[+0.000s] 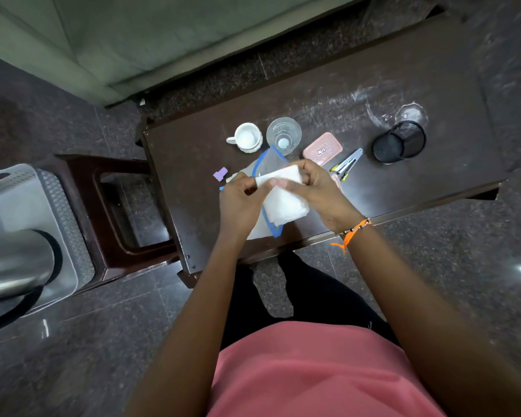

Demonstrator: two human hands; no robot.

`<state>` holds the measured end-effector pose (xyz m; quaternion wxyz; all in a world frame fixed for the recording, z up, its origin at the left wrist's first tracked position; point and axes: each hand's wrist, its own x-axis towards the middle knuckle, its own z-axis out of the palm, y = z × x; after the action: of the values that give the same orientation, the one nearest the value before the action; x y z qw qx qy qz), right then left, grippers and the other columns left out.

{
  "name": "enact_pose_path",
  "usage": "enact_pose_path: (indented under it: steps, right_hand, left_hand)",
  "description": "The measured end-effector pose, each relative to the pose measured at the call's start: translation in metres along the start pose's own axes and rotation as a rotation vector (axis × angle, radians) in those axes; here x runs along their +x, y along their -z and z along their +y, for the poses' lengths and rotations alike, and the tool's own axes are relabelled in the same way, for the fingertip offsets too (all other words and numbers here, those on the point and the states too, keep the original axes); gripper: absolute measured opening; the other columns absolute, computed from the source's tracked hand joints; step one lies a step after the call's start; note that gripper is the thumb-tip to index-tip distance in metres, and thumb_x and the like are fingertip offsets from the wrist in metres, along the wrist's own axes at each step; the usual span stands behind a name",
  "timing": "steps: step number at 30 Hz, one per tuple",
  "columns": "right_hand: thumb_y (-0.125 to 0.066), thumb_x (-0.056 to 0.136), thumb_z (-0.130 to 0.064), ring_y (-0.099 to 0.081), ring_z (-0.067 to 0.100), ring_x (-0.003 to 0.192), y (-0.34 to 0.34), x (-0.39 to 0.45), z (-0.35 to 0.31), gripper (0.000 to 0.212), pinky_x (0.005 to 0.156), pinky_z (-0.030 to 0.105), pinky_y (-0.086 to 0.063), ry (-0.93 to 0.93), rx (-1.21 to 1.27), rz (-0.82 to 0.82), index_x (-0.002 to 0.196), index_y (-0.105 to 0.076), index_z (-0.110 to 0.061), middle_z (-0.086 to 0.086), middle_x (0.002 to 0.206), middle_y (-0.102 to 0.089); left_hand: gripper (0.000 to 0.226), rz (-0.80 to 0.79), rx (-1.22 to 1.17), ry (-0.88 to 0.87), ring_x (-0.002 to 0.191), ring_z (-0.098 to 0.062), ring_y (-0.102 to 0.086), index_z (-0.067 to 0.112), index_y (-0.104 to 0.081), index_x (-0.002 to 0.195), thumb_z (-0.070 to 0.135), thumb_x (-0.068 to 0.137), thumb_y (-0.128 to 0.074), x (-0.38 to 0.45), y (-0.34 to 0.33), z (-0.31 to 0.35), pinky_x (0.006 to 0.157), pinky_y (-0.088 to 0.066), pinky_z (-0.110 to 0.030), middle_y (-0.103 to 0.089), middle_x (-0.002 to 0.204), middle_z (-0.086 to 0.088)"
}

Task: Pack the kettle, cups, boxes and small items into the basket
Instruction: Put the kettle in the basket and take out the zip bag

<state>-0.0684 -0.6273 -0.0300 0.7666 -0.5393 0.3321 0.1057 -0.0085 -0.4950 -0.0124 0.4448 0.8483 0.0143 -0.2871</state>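
Item: tissues (283, 203), soft, light, crushable, over the table (403, 85) beside a pouch (269, 162) (basket (27, 191) well left), pinched at their top edge by your left hand (241, 203) and right hand (316, 188); hold edges gently.

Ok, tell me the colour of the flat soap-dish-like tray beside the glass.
Pink tray, clearest in the head view.

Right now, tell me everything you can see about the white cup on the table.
The white cup is a small glossy mug, ceramic by its look, with a ribbed outer wall and a handle pointing left. It stands upright and appears empty on the dark table, next to the clear glass on its right. Neither hand touches it.
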Motion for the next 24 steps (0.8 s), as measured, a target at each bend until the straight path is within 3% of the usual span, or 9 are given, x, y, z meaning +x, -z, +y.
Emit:
enact_pose_path:
  steps: [2, 3, 6, 9, 11, 14, 20, 23, 24]
  right_hand:
    - [-0.067, 0.08, 0.001, -0.058, 0.02, 0.09, 0.007, 0.0, 0.005, 0.037, 0.07, 0.027, -0.053, -0.05, -0.034, 0.018, 0.105, -0.044, -0.016, 0.017, 0.108, -0.059]
    - [-0.067, 0.08, 0.002, -0.055, 0.023, 0.093, 0.017, 0.002, 0.006, 0.039, 0.063, 0.022, -0.052, -0.055, -0.045, 0.065, 0.098, -0.042, -0.02, 0.019, 0.109, -0.056]
    - [-0.064, 0.08, 0.007, -0.053, 0.023, 0.081, 0.043, 0.009, 0.006, 0.039, 0.043, 0.012, -0.046, -0.005, 0.091, 0.337, 0.084, -0.041, -0.024, 0.015, 0.1, -0.052]
    - [-0.062, 0.083, 0.001, -0.053, 0.021, 0.08, 0.091, 0.019, 0.007, 0.024, 0.061, 0.027, -0.051, 0.061, 0.014, 0.675, 0.093, -0.048, -0.017, 0.01, 0.093, -0.054]
    - [-0.058, 0.082, -0.002, -0.053, 0.021, 0.085, 0.127, 0.025, 0.007, 0.024, 0.078, 0.04, -0.049, 0.057, -0.145, 0.87, 0.105, -0.055, -0.008, 0.01, 0.095, -0.058]
    - [-0.054, 0.078, -0.001, -0.058, 0.027, 0.096, 0.171, 0.035, 0.002, 0.034, 0.088, 0.031, -0.041, 0.12, -0.409, 1.061, 0.112, -0.06, 0.0, 0.018, 0.109, -0.065]
    - [-0.046, 0.079, 0.001, -0.055, 0.041, 0.106, 0.212, 0.068, -0.004, 0.032, 0.084, 0.038, -0.041, -0.06, -0.783, 0.961, 0.107, -0.06, 0.003, 0.025, 0.118, -0.056]
    - [-0.044, 0.078, 0.004, -0.057, 0.047, 0.1, 0.218, 0.083, -0.009, 0.01, 0.081, 0.043, -0.047, -0.202, -0.848, 0.853, 0.072, -0.052, 0.003, 0.027, 0.099, -0.057]
    - [-0.044, 0.078, 0.005, -0.058, 0.047, 0.099, 0.22, 0.088, -0.01, 0.021, 0.082, 0.043, -0.048, -0.219, -0.849, 0.843, 0.06, -0.042, -0.004, 0.026, 0.094, -0.054]
  left_hand:
    - [0.05, 0.04, 0.027, -0.006, 0.044, 0.001, -0.04, 0.026, -0.038, 0.042, 0.026, 0.082, -0.069, 0.001, -0.009, 0.004, 0.048, -0.028, -0.011, -0.036, 0.055, 0.005]
    - [0.051, 0.035, 0.032, -0.006, 0.045, 0.001, -0.041, 0.026, -0.039, 0.041, 0.028, 0.082, -0.068, 0.004, -0.018, 0.008, 0.048, -0.029, -0.011, -0.036, 0.055, 0.006]
    - [0.027, -0.011, 0.112, -0.034, 0.056, -0.003, -0.048, 0.024, -0.062, 0.055, 0.03, 0.08, -0.069, 0.008, -0.032, 0.013, 0.059, -0.034, -0.011, -0.044, 0.063, 0.007]
    - [0.005, -0.064, 0.283, -0.113, 0.061, -0.007, -0.044, 0.016, -0.068, 0.072, 0.017, 0.077, -0.069, 0.013, -0.051, 0.017, 0.063, -0.034, -0.02, -0.041, 0.068, 0.01]
    - [0.007, -0.08, 0.334, -0.165, 0.06, -0.007, -0.041, 0.013, -0.065, 0.072, 0.007, 0.074, -0.067, 0.015, -0.065, 0.02, 0.063, -0.031, -0.018, -0.037, 0.069, 0.011]
    - [0.014, -0.102, 0.384, -0.192, 0.06, -0.011, -0.039, 0.01, -0.061, 0.071, -0.004, 0.071, -0.059, 0.015, -0.084, 0.026, 0.061, -0.03, -0.017, -0.039, 0.074, 0.007]
    - [0.016, -0.207, 0.477, -0.244, 0.062, -0.019, -0.042, 0.006, -0.058, 0.074, -0.009, 0.071, -0.054, 0.015, -0.1, 0.026, 0.061, -0.033, -0.023, -0.042, 0.081, -0.003]
    - [0.019, -0.257, 0.489, -0.259, 0.058, -0.024, -0.042, 0.009, -0.056, 0.072, -0.01, 0.07, -0.054, 0.012, -0.1, 0.027, 0.056, -0.031, -0.022, -0.038, 0.077, 0.004]
    - [0.02, -0.288, 0.495, -0.26, 0.057, -0.025, -0.042, 0.011, -0.054, 0.071, -0.009, 0.07, -0.054, 0.011, -0.1, 0.026, 0.055, -0.03, -0.02, -0.037, 0.075, 0.006]
